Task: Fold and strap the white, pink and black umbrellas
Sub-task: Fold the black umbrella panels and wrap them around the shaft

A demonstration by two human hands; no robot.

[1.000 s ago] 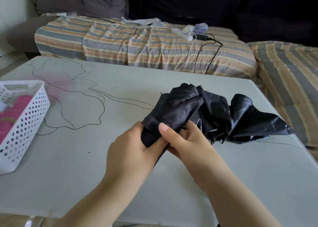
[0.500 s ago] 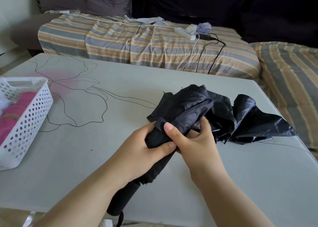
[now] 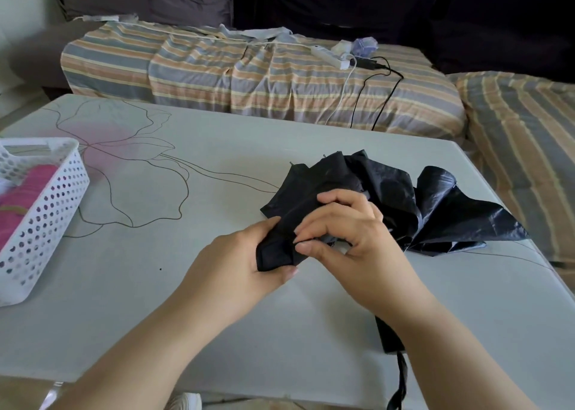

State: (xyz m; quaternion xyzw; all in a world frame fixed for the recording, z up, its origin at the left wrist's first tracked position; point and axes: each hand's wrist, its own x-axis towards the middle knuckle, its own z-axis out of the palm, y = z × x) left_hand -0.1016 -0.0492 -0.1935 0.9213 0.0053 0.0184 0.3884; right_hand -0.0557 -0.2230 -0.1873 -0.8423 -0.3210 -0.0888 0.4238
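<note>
The black umbrella [image 3: 401, 198] lies crumpled on the pale table [image 3: 186, 285], its loose canopy spread to the right. My left hand [image 3: 245, 263] grips the bunched fabric near its lower end. My right hand [image 3: 345, 226] pinches a fold of the same fabric just beside it. The umbrella's black handle [image 3: 389, 335] and wrist strap stick out under my right forearm near the table's front edge. A pink umbrella [image 3: 21, 204] lies in the white perforated basket [image 3: 46, 217] at the left. No white umbrella can be made out.
Behind the table stands a sofa under a striped cover [image 3: 249, 70], with a white power strip [image 3: 329, 56] and black cables on it. A striped cushion [image 3: 522, 148] lies at the right, past the table's edge.
The umbrella has turned: its handle now points toward my right side instead of my left. My right hand has come over the top and now pinches a fold of the fabric.
</note>
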